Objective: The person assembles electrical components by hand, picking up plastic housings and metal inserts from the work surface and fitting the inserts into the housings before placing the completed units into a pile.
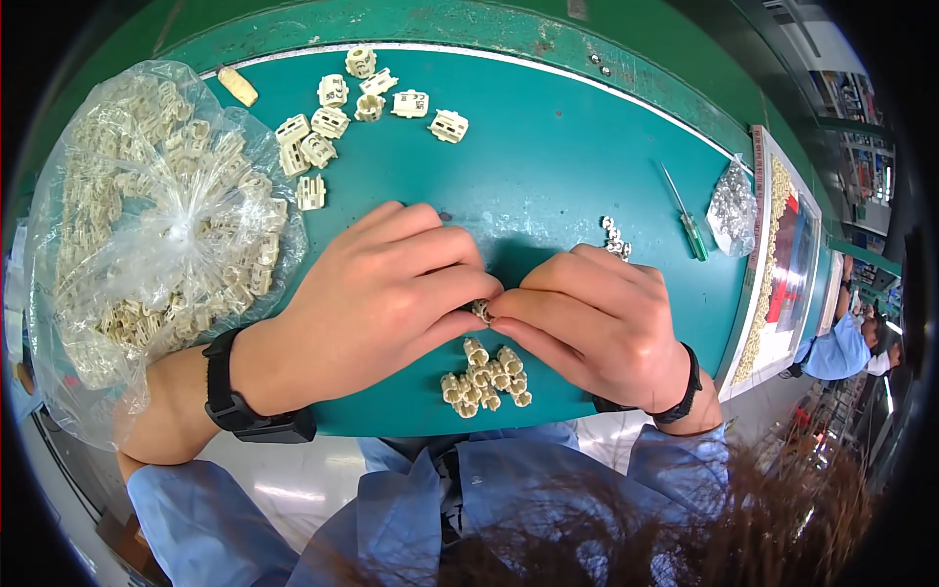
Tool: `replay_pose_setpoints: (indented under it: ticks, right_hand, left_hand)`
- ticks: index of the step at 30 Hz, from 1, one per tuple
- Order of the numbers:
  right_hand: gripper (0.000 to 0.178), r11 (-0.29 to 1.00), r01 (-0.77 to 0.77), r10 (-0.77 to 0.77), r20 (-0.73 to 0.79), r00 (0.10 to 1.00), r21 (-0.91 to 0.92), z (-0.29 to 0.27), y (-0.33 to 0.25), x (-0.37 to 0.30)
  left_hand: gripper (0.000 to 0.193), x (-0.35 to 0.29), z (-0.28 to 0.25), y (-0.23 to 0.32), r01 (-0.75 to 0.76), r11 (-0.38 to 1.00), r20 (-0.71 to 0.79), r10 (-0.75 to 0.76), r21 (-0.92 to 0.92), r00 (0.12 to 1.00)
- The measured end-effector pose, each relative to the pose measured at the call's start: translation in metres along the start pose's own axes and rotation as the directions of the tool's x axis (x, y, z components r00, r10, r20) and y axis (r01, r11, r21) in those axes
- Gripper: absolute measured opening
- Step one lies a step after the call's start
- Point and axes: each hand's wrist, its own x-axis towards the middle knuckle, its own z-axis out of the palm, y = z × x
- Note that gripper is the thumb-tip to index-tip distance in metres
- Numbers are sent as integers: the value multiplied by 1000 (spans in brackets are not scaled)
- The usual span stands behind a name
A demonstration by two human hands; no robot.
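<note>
Over the near middle of the green mat, my left hand [406, 284] and my right hand [597, 318] meet with their fingertips pinched together. Between them is a small cream plastic part [481, 311], mostly hidden by the fingers. Just below it lies a pile of small cream cylindrical plastic parts [478, 378]. A little cluster of shiny metal pieces [614, 239] sits beyond my right hand. Past my left hand, several larger cream plastic housings [331, 122] are scattered on the mat, some with printed markings.
A large clear plastic bag [186, 220] full of cream parts takes up the left side. To the right lie a green-handled screwdriver [693, 230], a small bag of metal pieces [732, 207] and a white-framed tray [748, 338]. Another person's blue sleeve [836, 350] shows farther right.
</note>
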Motion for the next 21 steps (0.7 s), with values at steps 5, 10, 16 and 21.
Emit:
replay_pose_setpoints:
  ticks: [5,10,16,21]
  right_hand:
    - [24,1000,-5,5,0,1000,-1,0,-1,-1]
    - [24,1000,1,-1,-12,1000,0,0,-1,-1]
    - [24,1000,7,-7,13,1000,-9,-3,-2,0]
    - [23,1000,14,-13,21,1000,-9,-2,1,-1]
  left_hand:
    - [32,0,1,0,-2,1000,-1,2,1,1000]
    - [32,1,-1,0,-7,1000,6,7,2,1000]
    - [32,0,-1,1,4,1000,10,-4,-4,1000]
    - [31,1,0,1,4,1000,13,-4,-2,1000]
